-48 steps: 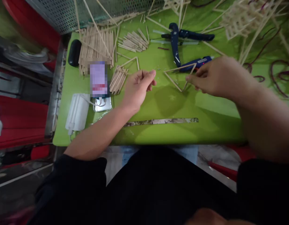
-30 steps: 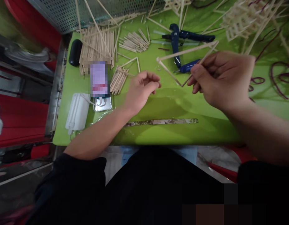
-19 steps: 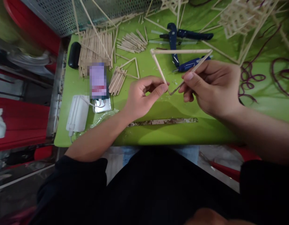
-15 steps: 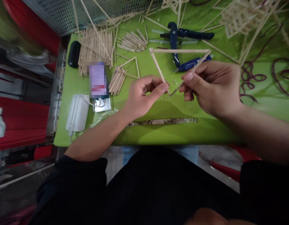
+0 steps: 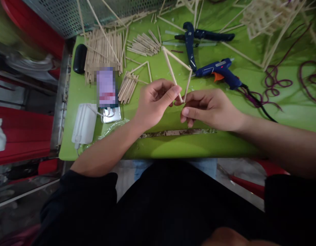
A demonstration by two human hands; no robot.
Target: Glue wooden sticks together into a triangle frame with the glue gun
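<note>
Left hand (image 5: 154, 102) and right hand (image 5: 207, 108) fingertip to fingertip, each grip pinched closed, forearms converging inward.

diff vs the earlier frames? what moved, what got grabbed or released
The right hand lifted the thin wooden stick triangle off the green table and carried it toward the body. The left hand came over and took a grip too; both now pinch its near corner, the frame turned narrower to the camera. The blue glue gun, once hidden behind the right hand, shows. Stick piles and ruler stayed put.
</note>
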